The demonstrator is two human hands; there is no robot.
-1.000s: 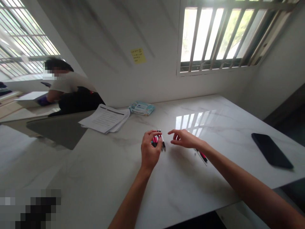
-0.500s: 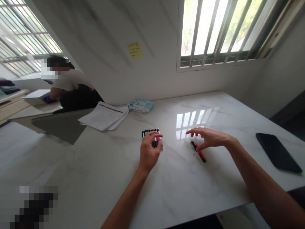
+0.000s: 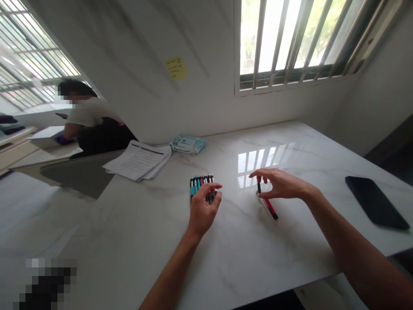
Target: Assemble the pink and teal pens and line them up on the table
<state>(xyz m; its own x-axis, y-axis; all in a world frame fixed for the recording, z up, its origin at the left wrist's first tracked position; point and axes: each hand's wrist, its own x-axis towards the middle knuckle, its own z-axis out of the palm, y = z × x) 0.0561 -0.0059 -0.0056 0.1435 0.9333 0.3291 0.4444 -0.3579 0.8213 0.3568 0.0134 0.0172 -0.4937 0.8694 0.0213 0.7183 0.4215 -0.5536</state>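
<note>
Several pens (image 3: pixel 195 186) with teal, red and black barrels lie side by side in a row on the table. My left hand (image 3: pixel 202 213) is over the near right part of the row and hides some of the barrels; its thumb and forefinger are apart with nothing between them. Farther right, my right hand (image 3: pixel 284 184) hovers above a red-and-black pen (image 3: pixel 271 208), thumb and fingers spread around its upper end. A thin, pale or clear piece (image 3: pixel 266 211) lies along the pen's left side. Whether a fingertip touches the pen cannot be made out.
A black phone (image 3: pixel 376 202) lies at the table's right. Toward the wall are a blue wipes pack (image 3: pixel 187 144) and stacked printed papers (image 3: pixel 138 160). A yellow note (image 3: pixel 176 68) sticks to the wall. Another person (image 3: pixel 93 118) sits at the far left.
My left hand has drawn slightly down off the row, so more of the teal pens shows. Around the upper end of the red-and-black pen, my right hand's fingers have come a little closer.
</note>
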